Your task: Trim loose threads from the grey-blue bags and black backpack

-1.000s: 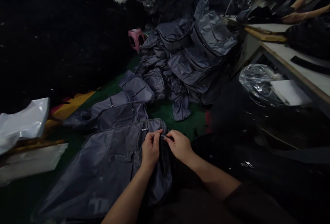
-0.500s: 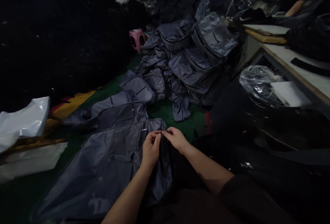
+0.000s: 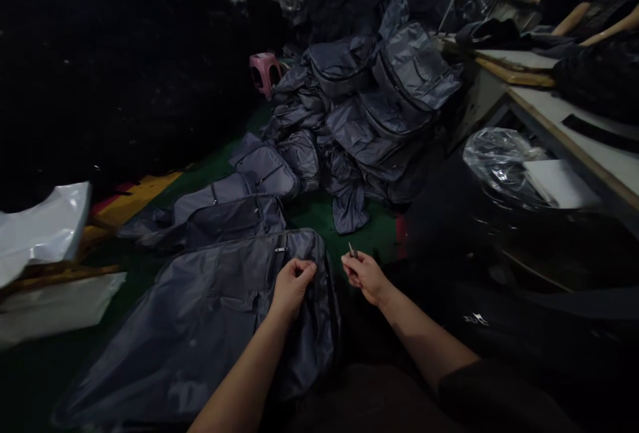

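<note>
Left hand [image 3: 292, 285]: pinched, contents indiscernible, over glossy grey-blue fabric bag [image 3: 200, 326]. Right hand [image 3: 368, 277]: grasps slim, pointed metallic tool [image 3: 352, 251].

Both forearms [image 3: 249, 368] bare, extended; left fingers [image 3: 300, 265] pinched, right fingers [image 3: 350, 263] curled.

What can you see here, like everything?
Nearest bag: one, bluish, in front
Zip pull: one, silver, on that bag
Other bags: many, grey, heaped ahead
Pointed tool: one, grey, in right hand
Stool: one, pink, left of heap
Tabletop: one, white, right
Strip: one, black, on tabletop
Plastic bundle: one, clear, right
Sheets: two, whitish, left edge
Floor: one, green, underneath
Dark mass: unclear, black, left
Co-worker's arms: two, bare, upper right
Left hand: one, bare, over nearest bag
Right hand: one, bare, right of bag
</note>
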### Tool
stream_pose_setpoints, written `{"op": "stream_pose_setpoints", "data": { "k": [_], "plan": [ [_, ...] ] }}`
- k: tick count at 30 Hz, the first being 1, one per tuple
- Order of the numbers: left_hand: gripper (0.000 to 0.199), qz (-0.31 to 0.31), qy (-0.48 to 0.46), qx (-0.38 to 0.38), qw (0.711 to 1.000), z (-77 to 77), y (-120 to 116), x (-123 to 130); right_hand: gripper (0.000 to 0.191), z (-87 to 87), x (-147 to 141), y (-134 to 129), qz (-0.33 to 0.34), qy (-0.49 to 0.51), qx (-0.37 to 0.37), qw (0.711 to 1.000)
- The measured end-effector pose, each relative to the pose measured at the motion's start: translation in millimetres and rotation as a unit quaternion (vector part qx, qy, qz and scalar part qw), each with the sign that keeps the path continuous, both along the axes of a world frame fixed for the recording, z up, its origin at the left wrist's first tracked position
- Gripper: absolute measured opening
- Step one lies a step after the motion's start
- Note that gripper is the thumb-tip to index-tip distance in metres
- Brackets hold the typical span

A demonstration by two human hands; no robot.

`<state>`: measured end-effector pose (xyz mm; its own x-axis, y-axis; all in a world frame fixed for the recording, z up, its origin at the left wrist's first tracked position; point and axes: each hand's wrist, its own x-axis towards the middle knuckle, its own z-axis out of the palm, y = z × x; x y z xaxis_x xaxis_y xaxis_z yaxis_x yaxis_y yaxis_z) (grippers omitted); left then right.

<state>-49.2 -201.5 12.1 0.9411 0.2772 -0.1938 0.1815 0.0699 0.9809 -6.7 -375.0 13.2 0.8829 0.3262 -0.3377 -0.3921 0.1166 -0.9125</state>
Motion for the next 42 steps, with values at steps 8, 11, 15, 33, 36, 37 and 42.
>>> {"op": "stream_pose_setpoints", "data": {
  "k": [8, 11, 15, 33, 36, 37, 42],
  "plan": [
    [0.031, -0.007, 0.008, -0.062, 0.998, 3.0, -1, -1, 0.025, 9.6, -5, 15, -0.004, -0.055, -0.031, 0.998],
    [0.031, -0.006, 0.011, -0.073, 0.997, 3.5, 0, -2, 0.021, 12.2, -2, 29, 0.000, -0.072, -0.035, 0.997],
    [0.030, -0.005, 0.014, -0.084, 0.996, 2.2, 0, -3, 0.023, 11.0, 2, 38, 0.022, -0.045, -0.024, 0.998],
    [0.031, 0.008, 0.014, -0.141, 0.990, 2.1, 0, -2, 0.018, 20.9, -12, 31, 0.039, -0.078, -0.082, 0.993],
    [0.031, 0.001, 0.009, -0.137, 0.991, 3.1, 1, -3, 0.019, 22.1, -11, 35, 0.038, -0.080, -0.094, 0.992],
    [0.031, -0.001, 0.007, -0.135, 0.991, 3.4, 1, -3, 0.019, 22.0, -10, 35, 0.039, -0.080, -0.101, 0.991],
    [0.028, -0.014, 0.000, -0.124, 0.992, 4.0, 1, -4, 0.010, 19.7, -5, 36, 0.050, -0.076, -0.124, 0.988]
  ]
}}
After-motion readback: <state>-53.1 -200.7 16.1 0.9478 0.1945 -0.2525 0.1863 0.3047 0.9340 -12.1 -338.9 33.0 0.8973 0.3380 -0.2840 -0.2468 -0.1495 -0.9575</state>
